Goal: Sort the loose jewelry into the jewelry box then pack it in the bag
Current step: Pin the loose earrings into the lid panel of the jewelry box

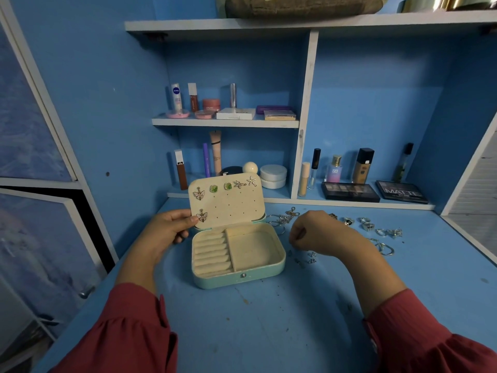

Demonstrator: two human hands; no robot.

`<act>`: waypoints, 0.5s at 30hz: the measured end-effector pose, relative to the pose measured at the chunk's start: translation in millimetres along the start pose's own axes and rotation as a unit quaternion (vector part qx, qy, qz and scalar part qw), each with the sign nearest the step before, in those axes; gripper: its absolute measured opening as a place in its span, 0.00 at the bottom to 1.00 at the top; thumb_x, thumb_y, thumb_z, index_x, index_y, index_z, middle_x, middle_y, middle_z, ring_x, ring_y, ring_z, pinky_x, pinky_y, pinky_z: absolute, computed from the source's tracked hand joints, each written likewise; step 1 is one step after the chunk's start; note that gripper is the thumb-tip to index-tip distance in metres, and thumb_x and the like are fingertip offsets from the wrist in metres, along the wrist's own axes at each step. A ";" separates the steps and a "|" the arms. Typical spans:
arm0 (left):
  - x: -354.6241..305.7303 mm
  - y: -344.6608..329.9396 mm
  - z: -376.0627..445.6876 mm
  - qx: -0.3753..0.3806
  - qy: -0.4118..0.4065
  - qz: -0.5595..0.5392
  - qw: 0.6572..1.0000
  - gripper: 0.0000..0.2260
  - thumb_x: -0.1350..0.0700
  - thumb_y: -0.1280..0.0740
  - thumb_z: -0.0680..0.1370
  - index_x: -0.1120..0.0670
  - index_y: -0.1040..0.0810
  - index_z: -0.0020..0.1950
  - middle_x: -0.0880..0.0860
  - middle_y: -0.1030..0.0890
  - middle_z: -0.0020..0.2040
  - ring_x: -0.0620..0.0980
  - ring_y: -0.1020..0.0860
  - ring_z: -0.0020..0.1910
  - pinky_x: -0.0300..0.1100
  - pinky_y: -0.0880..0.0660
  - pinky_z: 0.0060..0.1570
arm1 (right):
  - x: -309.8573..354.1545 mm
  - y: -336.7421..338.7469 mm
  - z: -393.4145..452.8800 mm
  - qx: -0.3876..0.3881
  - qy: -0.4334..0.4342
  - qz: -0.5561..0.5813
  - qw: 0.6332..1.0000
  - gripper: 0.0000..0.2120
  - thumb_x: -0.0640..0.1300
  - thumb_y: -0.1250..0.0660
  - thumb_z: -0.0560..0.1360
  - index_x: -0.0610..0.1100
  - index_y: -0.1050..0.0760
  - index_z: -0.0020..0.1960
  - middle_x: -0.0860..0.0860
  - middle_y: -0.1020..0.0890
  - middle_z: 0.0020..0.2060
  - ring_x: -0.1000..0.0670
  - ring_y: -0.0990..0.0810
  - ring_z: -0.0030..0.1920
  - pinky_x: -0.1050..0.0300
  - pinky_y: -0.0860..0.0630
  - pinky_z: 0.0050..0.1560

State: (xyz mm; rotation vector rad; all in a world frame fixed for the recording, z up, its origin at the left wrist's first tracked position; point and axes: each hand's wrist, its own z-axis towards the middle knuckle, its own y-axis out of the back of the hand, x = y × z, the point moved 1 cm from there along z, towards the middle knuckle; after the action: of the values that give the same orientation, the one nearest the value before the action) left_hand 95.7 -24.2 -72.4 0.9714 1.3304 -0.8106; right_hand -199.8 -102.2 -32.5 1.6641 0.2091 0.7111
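Beside the jewelry box [239,254], left hand [168,228] grips its lid [226,200] (right hand [316,232] fingers curled, contents unclear).

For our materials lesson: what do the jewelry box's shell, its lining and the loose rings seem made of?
Jewelry box shell: probably faux leather, teal, faint sheen. Lining: cream, matte, velvet-like fabric. Loose rings: shiny silver-toned metal, judging by bright glints.

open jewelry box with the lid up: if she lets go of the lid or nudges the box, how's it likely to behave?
The jewelry box looks small and mostly empty, so probably light and easy to slide on the smooth table. Its lid, loaded with earrings, stands upright only where the left hand grips it; released, it may flop. Likely rigid, not floppy.
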 end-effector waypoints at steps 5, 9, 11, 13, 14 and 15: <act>0.1 0.8 -0.2 -0.001 0.001 -0.001 1.000 0.08 0.62 0.32 0.76 0.52 0.18 0.53 0.46 0.16 0.39 0.43 0.31 0.30 0.31 0.32 0.27 | -1.9 -2.2 0.6 0.012 0.005 0.003 1.000 0.10 0.38 0.32 0.73 0.48 0.16 0.50 0.53 0.16 0.48 0.53 0.19 0.46 0.57 0.20 0.50; 0.1 1.0 -0.1 0.000 0.003 -0.001 1.000 0.08 0.62 0.32 0.76 0.52 0.18 0.52 0.47 0.15 0.40 0.42 0.30 0.30 0.31 0.31 0.27 | -1.8 -1.4 1.3 0.002 0.011 -0.001 1.000 0.10 0.38 0.33 0.74 0.48 0.16 0.51 0.54 0.17 0.49 0.54 0.20 0.46 0.60 0.22 0.51; 0.4 1.0 0.2 0.000 0.004 -0.001 1.000 0.08 0.62 0.32 0.76 0.52 0.18 0.52 0.46 0.15 0.39 0.42 0.30 0.29 0.31 0.32 0.27 | -1.7 -1.1 1.5 -0.014 0.014 0.014 1.000 0.10 0.39 0.34 0.75 0.48 0.16 0.51 0.55 0.18 0.47 0.55 0.22 0.44 0.61 0.23 0.49; 0.5 0.7 0.3 -0.002 0.004 -0.003 1.000 0.07 0.62 0.32 0.76 0.53 0.18 0.51 0.46 0.16 0.38 0.42 0.30 0.29 0.31 0.32 0.27 | -1.9 -1.7 2.0 -0.037 0.014 0.034 0.999 0.09 0.39 0.34 0.75 0.47 0.17 0.49 0.55 0.19 0.44 0.56 0.23 0.39 0.62 0.24 0.45; 0.4 0.5 0.4 -0.003 0.004 -0.005 1.000 0.07 0.62 0.32 0.76 0.53 0.18 0.51 0.46 0.16 0.38 0.42 0.31 0.29 0.32 0.32 0.27 | -1.7 -2.4 2.6 -0.049 0.012 0.047 0.998 0.09 0.38 0.35 0.75 0.47 0.18 0.48 0.55 0.20 0.42 0.56 0.24 0.37 0.62 0.24 0.42; 0.1 0.2 0.2 -0.004 0.004 -0.006 1.000 0.07 0.62 0.32 0.76 0.53 0.18 0.51 0.47 0.16 0.37 0.42 0.31 0.29 0.32 0.32 0.27 | -1.0 -3.0 3.4 -0.062 0.012 0.066 0.996 0.09 0.38 0.36 0.75 0.47 0.18 0.47 0.55 0.21 0.40 0.56 0.24 0.34 0.63 0.24 0.40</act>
State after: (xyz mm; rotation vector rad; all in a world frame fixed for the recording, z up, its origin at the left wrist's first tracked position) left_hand 96.0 -24.3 -72.5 0.9623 1.3458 -0.8116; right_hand -197.9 -104.8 -35.8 1.5624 0.0695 0.8276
